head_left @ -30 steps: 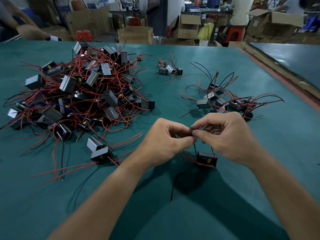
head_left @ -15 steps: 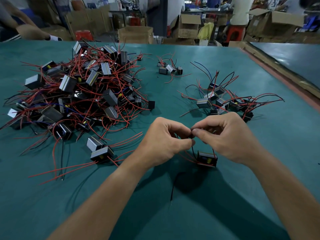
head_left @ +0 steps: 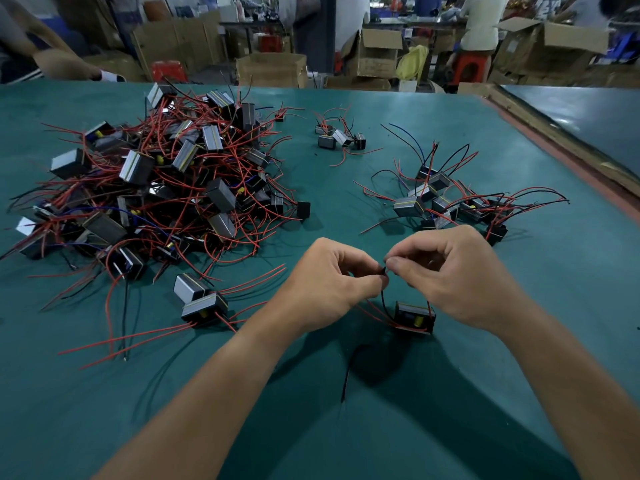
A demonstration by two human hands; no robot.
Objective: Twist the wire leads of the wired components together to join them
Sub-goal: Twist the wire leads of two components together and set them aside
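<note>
A small black wired component (head_left: 414, 317) with a yellow core lies on the green table (head_left: 519, 341) under my hands. Its thin black leads (head_left: 383, 292) rise to a point between my fingertips. My left hand (head_left: 325, 278) pinches the lead ends between thumb and forefinger. My right hand (head_left: 450, 271) pinches the same ends from the other side, fingertips almost touching the left ones. Red leads of the component run under my left hand. One loose black wire (head_left: 346, 375) trails toward me on the table.
A big tangled pile of components with red wires (head_left: 156, 188) fills the left of the table. Two components (head_left: 199, 299) lie just left of my left wrist. A smaller group (head_left: 446, 202) lies beyond my right hand, and a few (head_left: 339, 136) farther back. Boxes and people stand behind the table.
My hands stay at the same spot, fingertips shifting slightly on the pinched lead ends. The component on the table has not moved.
</note>
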